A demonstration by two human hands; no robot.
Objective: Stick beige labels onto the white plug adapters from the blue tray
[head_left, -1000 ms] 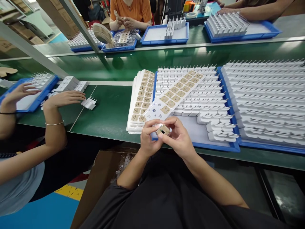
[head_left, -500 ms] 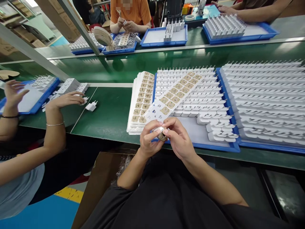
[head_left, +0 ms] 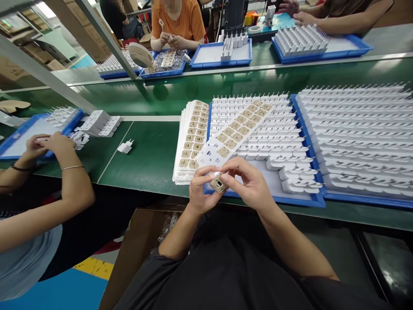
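Note:
Between my two hands, over the table's front edge, is a white charger plug point(head_left: 218, 184) whose end with the port openings faces me, covered by a gold-tan sticker. My left hand point(head_left: 202, 191) is closed around its left side. My right hand point(head_left: 247, 183) pinches it from the right with thumb and fingers. Just beyond my hands lies a loose sheet of tan stickers point(head_left: 238, 131), partly peeled at its near end, resting across a blue tray point(head_left: 318, 199) of white charger plugs. To its left is a stack of sticker sheets point(head_left: 187, 146).
A second blue tray point(head_left: 371, 199) full of plugs stands at the right. One loose charger plug point(head_left: 125, 147) lies on the green table point(head_left: 155, 150). A co-worker's hands point(head_left: 48, 144) work at the left by another tray. Below is a cardboard box point(head_left: 129, 254).
The plug in my hands has tilted so its stickered end shows more. The left co-worker's hand has drawn back from near the loose plug, and both their hands are now together.

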